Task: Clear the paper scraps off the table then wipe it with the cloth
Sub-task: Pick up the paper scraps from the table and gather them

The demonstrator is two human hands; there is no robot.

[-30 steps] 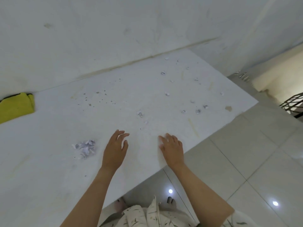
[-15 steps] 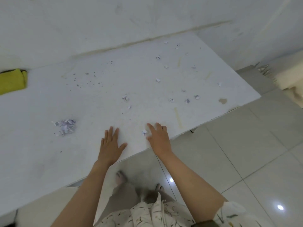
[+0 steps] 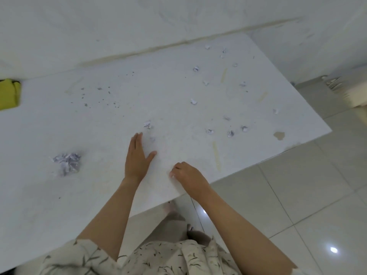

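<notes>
The left hand (image 3: pixel 137 157) lies flat on the white table (image 3: pixel 99 120), fingers straight and pointing away towards the wall, thumb spread to the right. The right hand (image 3: pixel 188 176) rests near the table's front edge with fingers curled under; whether it pinches a scrap I cannot tell. A heap of paper scraps (image 3: pixel 67 163) sits left of the left hand, loose scraps (image 3: pixel 230 133) are strewn towards the right end, and the yellow cloth (image 3: pixel 9 94) lies at the far left edge.

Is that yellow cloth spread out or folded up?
Folded or bunched, it seems: the yellow cloth shows a thick doubled edge at the table's far left. The frame cuts most of it off.
</notes>
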